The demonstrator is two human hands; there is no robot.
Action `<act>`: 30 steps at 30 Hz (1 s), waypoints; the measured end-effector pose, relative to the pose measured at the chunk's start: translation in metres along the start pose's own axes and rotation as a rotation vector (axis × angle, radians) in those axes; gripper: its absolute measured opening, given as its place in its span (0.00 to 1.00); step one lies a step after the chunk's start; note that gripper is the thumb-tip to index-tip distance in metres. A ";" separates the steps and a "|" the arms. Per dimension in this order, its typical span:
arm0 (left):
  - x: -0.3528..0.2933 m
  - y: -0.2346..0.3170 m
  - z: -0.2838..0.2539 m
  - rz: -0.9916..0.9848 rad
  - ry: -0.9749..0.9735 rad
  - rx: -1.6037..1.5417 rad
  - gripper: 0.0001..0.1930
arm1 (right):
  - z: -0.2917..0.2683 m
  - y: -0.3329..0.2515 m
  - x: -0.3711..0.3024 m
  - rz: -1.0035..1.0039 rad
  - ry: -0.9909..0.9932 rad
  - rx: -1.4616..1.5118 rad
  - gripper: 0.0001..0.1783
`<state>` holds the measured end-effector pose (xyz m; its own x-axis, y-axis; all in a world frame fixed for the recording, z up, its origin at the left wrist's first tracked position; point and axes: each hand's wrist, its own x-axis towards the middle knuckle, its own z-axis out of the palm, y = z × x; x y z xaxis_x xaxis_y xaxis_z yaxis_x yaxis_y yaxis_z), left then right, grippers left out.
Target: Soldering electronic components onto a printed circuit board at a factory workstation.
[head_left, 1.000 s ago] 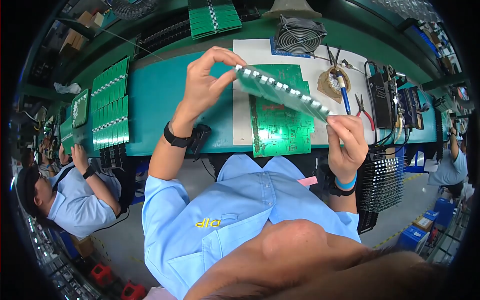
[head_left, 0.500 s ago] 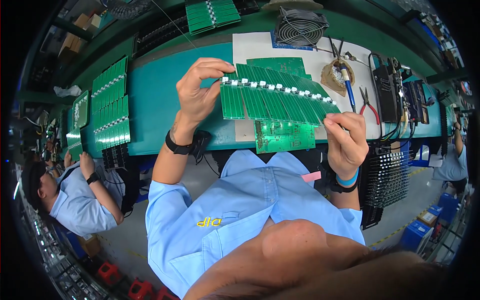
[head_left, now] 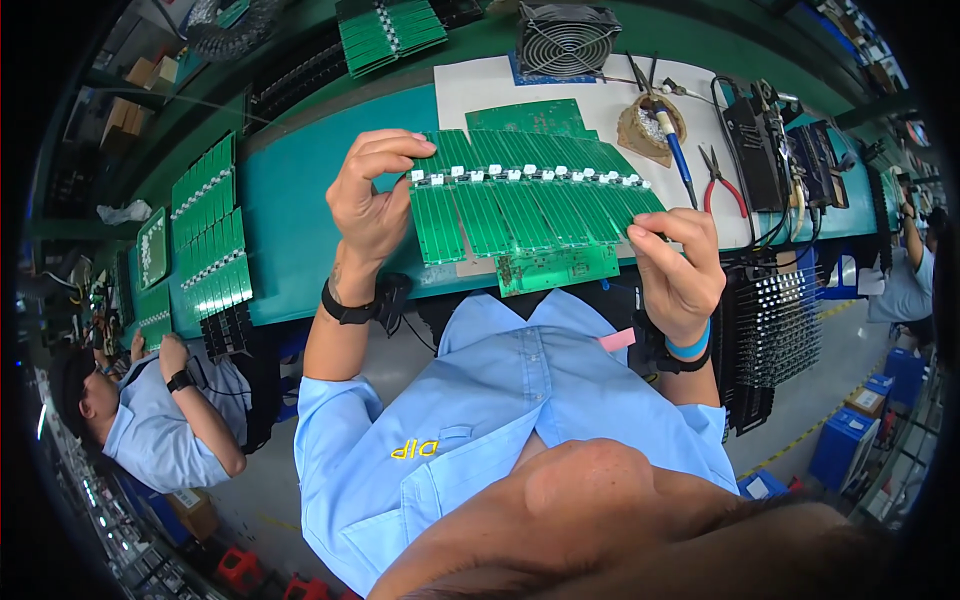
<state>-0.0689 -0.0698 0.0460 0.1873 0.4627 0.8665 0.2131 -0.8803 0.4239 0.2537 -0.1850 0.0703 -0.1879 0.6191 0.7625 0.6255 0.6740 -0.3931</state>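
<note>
Between my two hands hangs a green circuit board panel [head_left: 515,220], made of several long strips with a row of white connectors across its middle. My left hand [head_left: 368,190] pinches the panel's left end, thumb below and fingers on the upper edge. At the lower right corner, my right hand [head_left: 685,265] grips it between thumb and fingertips. The panel is held above the bench, tilted slightly. Partly hidden beneath it lie other flat green boards, one showing a bare lower part [head_left: 560,272] near the bench's front edge.
A fan [head_left: 567,42] stands at the back on white paper. To the right lie a blue-handled soldering iron [head_left: 676,155] by a brown holder [head_left: 645,132] and red-handled pliers [head_left: 724,188]. Similar panels [head_left: 212,225] stand at left, near a seated co-worker [head_left: 170,410].
The panel and both hands have shifted slightly left, and its left end sits lower. The whole view has turned a little. Both hands keep their grip.
</note>
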 end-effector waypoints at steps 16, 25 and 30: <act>-0.003 0.023 -0.002 0.038 -0.002 0.014 0.17 | -0.007 -0.003 -0.017 -0.038 0.072 -0.002 0.18; 0.015 0.084 0.004 0.372 -0.164 0.333 0.18 | 0.011 0.023 -0.043 0.056 0.198 -0.069 0.18; 0.027 0.132 0.049 0.593 -0.312 0.266 0.07 | 0.030 0.032 -0.057 0.252 0.236 0.032 0.16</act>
<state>0.0112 -0.1684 0.1123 0.6005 -0.0420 0.7985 0.2095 -0.9555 -0.2078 0.2613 -0.1864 -0.0011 0.1519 0.6602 0.7356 0.6051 0.5263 -0.5974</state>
